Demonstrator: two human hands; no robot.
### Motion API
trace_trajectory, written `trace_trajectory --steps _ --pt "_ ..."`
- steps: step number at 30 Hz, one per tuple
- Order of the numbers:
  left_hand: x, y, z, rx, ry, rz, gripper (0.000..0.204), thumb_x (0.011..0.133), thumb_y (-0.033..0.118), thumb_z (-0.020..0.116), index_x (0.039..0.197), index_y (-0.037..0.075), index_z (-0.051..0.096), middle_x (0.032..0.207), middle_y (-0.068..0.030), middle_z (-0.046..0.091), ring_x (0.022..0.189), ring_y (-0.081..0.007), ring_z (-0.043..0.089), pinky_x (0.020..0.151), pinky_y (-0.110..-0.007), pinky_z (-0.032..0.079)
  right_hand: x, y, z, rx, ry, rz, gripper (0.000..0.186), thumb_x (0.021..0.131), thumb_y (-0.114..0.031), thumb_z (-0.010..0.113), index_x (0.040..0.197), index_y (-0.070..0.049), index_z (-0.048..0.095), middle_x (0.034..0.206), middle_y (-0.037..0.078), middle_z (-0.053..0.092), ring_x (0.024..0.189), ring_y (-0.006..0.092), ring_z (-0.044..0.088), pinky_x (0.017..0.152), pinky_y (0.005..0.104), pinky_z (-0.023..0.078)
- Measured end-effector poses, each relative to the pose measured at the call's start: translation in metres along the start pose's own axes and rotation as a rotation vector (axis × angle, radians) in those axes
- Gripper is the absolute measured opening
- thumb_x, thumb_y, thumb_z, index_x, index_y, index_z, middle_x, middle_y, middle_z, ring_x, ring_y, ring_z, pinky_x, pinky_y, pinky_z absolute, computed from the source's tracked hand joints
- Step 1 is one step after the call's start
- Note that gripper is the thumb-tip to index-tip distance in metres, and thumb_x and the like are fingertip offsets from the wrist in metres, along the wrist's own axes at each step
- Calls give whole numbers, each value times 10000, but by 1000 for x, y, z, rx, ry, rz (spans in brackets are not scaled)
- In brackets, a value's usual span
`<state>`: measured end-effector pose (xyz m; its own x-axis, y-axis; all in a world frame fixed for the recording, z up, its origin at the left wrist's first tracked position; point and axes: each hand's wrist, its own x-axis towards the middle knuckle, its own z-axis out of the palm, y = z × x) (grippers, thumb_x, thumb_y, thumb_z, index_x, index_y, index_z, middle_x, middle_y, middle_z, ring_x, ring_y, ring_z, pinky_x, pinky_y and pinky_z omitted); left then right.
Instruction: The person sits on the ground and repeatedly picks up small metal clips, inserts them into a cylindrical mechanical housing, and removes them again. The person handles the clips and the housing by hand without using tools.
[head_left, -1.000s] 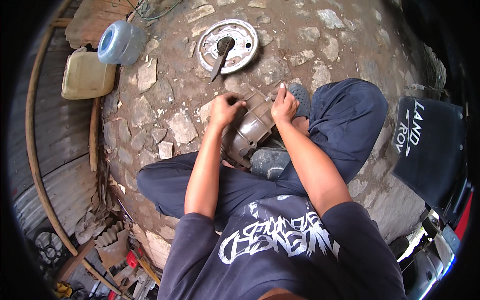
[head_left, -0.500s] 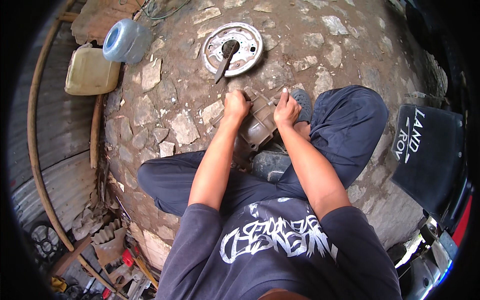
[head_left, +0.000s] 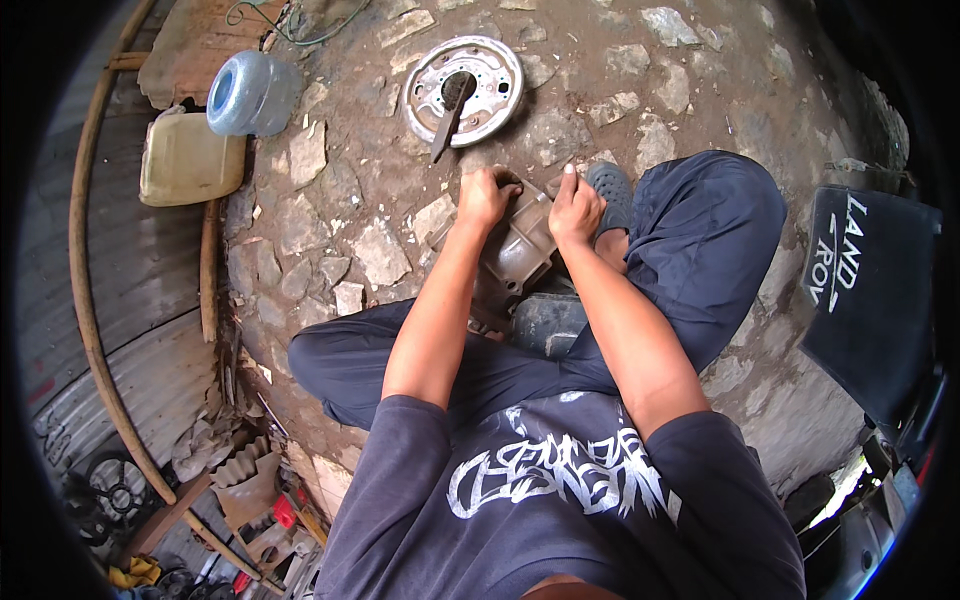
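A grey-brown cast metal housing (head_left: 521,250), with ribs and a flanged edge, sits between my bent legs and looks like a gearbox casing. My left hand (head_left: 485,200) is closed round its far left edge. At the far right edge, my right hand (head_left: 577,208) grips with curled fingers, its thumb raised along the top. Both palms hide parts of the rim. Beneath the near end of the casing is a dark, worn block-like object (head_left: 545,322), partly covered by my legs.
Beyond my hands lies a round metal plate (head_left: 493,120) with a flat dark strip (head_left: 448,130) across its centre. At left stand a yellowish jerrycan (head_left: 190,165) and a blue water bottle (head_left: 270,92). A black mudflap (head_left: 868,300) hangs at right. Scrap parts (head_left: 245,490) crowd the lower left.
The whole view has shifted slightly. My left fingers have bent a little further over the housing's edge, while both hands stay at its far end.
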<state>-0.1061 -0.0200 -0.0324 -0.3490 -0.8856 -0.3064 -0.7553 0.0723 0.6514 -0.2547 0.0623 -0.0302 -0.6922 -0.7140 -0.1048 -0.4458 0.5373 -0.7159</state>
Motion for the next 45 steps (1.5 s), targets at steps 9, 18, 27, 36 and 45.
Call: trace_trajectory --steps 9,18,27,36,45 --pt "26 4 -17 420 -265 -101 299 806 161 810 1039 -24 770 1058 -324 722 1021 -453 729 907 -483 605 0 -4 -1 22 -11 23 518 1083 -428 439 894 -85 778 888 180 753 882 430 701 858 499 524" --pt "14 -10 -14 359 -234 -85 322 760 122 842 1025 -43 765 1037 -342 718 1012 -451 731 898 -486 611 -1 3 3 34 -21 15 565 1088 -458 414 877 -90 787 876 168 761 882 417 707 862 479 527" --pt "12 -26 -14 68 -88 -166 388 723 139 904 1099 112 812 1040 -217 766 997 -363 756 902 -422 600 3 -12 4 -36 -29 -7 535 1088 -424 421 981 -34 771 936 243 742 922 469 693 886 532 516" --pt "5 -34 3 -55 -45 -302 321 805 194 839 1120 138 818 1065 -132 791 1000 -263 764 936 -386 565 8 -9 16 -41 -6 -20 615 1095 -481 379 910 -77 804 929 197 764 923 442 701 902 519 510" --pt "-13 -32 17 -199 201 -19 391 775 153 833 1158 84 786 1090 -170 771 1055 -335 734 954 -420 567 -3 -13 11 -60 -54 -56 651 1101 -485 361 998 21 756 987 261 742 983 489 670 958 542 475"
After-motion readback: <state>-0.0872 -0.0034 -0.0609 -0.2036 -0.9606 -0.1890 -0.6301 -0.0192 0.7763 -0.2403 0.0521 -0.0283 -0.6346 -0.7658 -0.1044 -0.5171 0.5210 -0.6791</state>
